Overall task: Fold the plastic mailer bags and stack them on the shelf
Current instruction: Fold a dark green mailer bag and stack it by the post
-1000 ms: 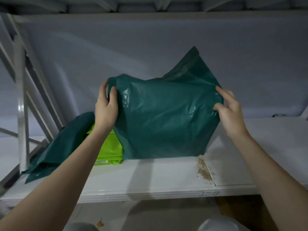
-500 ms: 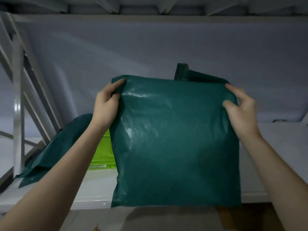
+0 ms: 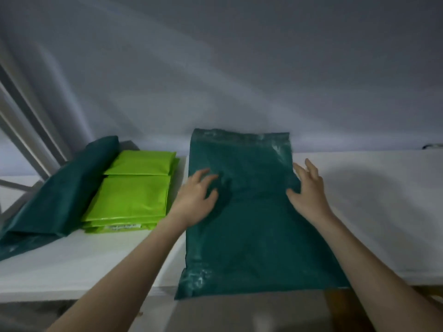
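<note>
Dark green plastic mailer bag [image 3: 242,212] lies flat on white shelf [image 3: 371,212], frame centre, near edge overhanging. Left hand [image 3: 194,200], right hand [image 3: 308,190], fingers spread, press its sides, likely smoothing before folding. Folded lime-green mailer stack [image 3: 134,195] left.

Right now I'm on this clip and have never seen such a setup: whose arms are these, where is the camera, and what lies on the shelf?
No machine here: the arms belong to a person wearing a wide-angle camera on the head, looking forward and down. There is only that one view. The left hand and right hand rest with spread fingers on a dark green mailer bag, lying flat on the white shelf; its near edge overhangs the shelf front. Neither hand grips anything. To the left sits a stack of folded lime green bags, and beside that, more dark green bags lying loosely.
</note>
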Demonstrator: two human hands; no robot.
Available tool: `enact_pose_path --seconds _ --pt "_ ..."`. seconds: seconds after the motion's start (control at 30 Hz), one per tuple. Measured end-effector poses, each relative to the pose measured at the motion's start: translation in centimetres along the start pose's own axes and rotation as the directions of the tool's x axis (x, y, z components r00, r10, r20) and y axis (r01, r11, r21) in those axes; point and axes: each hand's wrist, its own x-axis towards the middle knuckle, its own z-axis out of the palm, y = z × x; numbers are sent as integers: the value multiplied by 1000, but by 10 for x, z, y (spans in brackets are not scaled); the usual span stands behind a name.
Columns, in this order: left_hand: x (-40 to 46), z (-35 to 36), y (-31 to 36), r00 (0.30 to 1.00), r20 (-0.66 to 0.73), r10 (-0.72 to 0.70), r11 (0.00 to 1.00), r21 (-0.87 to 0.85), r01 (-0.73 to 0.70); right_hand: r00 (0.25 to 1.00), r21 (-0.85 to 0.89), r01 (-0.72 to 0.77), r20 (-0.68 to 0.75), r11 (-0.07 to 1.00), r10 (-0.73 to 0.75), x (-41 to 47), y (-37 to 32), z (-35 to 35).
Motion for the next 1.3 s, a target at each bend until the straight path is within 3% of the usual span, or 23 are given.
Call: enact_pose_path --seconds 0.13,0.33,0.43,0.6,0.9,1.03,1.13,1.2,1.3 --pt "-12 17 8 984 147 -104 993 77 94 999 -60 30 26 998 -29 -11 -9 14" --pt "-27 36 11 951 222 -215 971 155 184 943 -287 111 332 951 -9 -37 -18 31" --pt "-26 43 3 937 287 -200 978 110 175 928 -340 156 373 927 -20 -42 -14 41" --pt "-18 43 -8 929 303 -213 971 -41 236 940 -323 89 341 942 28 -38 -13 56" --pt "4 48 -23 958 167 -233 910 -309 275 972 -266 51 237 962 14 -18 -16 71" --pt "2 47 -23 959 94 -268 860 -426 282 983 -2 4 184 1000 -4 -18 -13 65" --pt "-5 42 -18 968 5 -250 884 -407 230 990 179 -34 140 983 9 -25 -9 55" --pt "-9 36 -15 973 -21 -229 898 -390 203 990 96 -4 143 995 -10 -31 -5 48" --pt "-18 33 -11 973 53 -224 882 -414 225 988 11 41 150 999 -42 -39 1 40"
